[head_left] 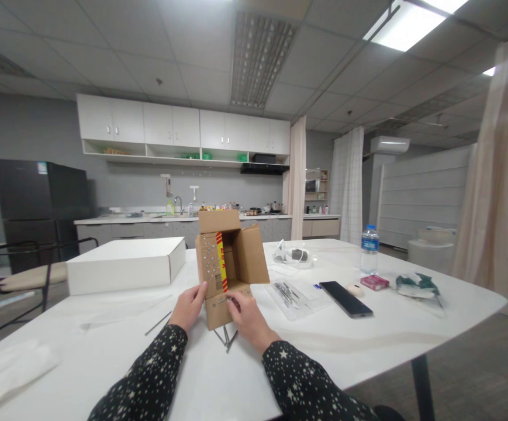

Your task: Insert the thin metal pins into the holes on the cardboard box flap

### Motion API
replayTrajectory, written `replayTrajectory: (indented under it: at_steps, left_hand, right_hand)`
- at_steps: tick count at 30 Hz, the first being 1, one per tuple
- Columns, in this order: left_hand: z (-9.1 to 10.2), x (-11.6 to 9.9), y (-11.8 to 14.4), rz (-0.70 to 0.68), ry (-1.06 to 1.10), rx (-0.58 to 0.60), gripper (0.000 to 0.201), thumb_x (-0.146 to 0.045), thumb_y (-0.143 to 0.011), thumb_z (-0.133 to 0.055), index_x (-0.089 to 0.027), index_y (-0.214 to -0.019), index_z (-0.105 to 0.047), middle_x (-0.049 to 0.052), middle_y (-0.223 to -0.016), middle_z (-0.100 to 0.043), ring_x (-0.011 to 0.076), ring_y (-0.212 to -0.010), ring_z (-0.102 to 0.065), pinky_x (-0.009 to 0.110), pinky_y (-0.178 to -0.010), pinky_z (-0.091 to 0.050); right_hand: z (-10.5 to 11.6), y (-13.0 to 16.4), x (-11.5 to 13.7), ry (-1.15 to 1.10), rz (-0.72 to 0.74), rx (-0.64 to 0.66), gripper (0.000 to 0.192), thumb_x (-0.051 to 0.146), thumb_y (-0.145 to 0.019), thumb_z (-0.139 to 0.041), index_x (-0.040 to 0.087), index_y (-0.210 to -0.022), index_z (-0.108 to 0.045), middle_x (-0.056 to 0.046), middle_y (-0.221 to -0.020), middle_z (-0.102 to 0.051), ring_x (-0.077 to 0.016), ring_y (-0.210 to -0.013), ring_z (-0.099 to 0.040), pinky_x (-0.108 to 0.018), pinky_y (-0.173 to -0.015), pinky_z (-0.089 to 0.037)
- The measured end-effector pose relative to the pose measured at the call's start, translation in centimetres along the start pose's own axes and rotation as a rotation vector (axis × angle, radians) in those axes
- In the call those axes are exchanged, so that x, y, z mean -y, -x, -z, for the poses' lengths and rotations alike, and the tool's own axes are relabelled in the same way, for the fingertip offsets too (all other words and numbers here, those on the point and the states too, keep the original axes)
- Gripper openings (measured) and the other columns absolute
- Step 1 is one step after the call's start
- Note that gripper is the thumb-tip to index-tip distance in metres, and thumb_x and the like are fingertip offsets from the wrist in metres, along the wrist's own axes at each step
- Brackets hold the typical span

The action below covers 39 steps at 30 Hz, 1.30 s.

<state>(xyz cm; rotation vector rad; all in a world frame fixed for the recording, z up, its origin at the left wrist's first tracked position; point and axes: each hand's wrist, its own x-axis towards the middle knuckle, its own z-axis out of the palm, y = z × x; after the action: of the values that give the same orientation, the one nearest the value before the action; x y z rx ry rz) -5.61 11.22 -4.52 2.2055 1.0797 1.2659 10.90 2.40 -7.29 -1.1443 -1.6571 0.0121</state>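
Note:
A small cardboard box (236, 272) is tilted up in front of me, its flaps spread and its mouth facing me. Small silvery pieces dot its left flap (211, 257), beside a strip of yellow and red tape (221, 263). My left hand (189, 308) grips the box by its lower left edge, thumb on the cardboard. On the near flap (218, 313), the fingers of my right hand (249, 318) are pinched together against a row of tiny pieces; what they hold is too small to tell. Thin grey rods (226, 339) lie under the box.
A white box (124, 266) stands left, near another thin rod (158, 323). To the right lie a clear bag of slim metal tools (291, 295), a black phone (345, 299), a pink packet (374, 283) and an upright water bottle (369, 251). White cabled gear (293, 255) sits behind.

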Motion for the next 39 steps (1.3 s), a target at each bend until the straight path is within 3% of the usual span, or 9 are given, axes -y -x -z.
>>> replayTrajectory:
  at_steps: [13,27,39]
  left_hand:
    - [-0.1,0.0,-0.2,-0.007,0.013,0.019,0.057,-0.058,-0.084,-0.032,-0.012,-0.077,-0.065,0.006,-0.077,-0.068,0.018,-0.075,-0.056,0.024,-0.069,-0.04]
    - [0.1,-1.0,-0.2,-0.005,0.007,0.008,0.058,-0.059,-0.083,-0.033,-0.012,-0.075,-0.065,0.005,-0.074,-0.068,0.0177,-0.072,-0.056,0.024,-0.067,-0.04]
    - [-0.1,-0.6,-0.4,-0.018,0.022,0.016,0.055,-0.058,-0.083,-0.035,-0.013,-0.075,-0.065,0.005,-0.075,-0.068,0.0179,-0.072,-0.055,0.024,-0.068,-0.04]
  right_hand:
    - [-0.1,0.0,0.2,0.003,-0.009,0.041,0.032,0.023,-0.093,-0.036,0.016,-0.117,-0.056,-0.01,-0.111,-0.064,-0.019,-0.104,-0.058,-0.034,-0.092,-0.044]
    - [0.8,-0.3,0.5,0.032,0.049,-0.074,0.025,0.017,-0.089,-0.044,0.02,-0.104,-0.064,-0.007,-0.098,-0.064,-0.0181,-0.094,-0.058,-0.032,-0.085,-0.046]
    - [0.4,-0.3,-0.2,0.203,0.016,0.018,0.035,0.017,-0.09,-0.041,0.023,-0.118,-0.06,-0.008,-0.101,-0.064,-0.0199,-0.093,-0.059,-0.033,-0.084,-0.047]
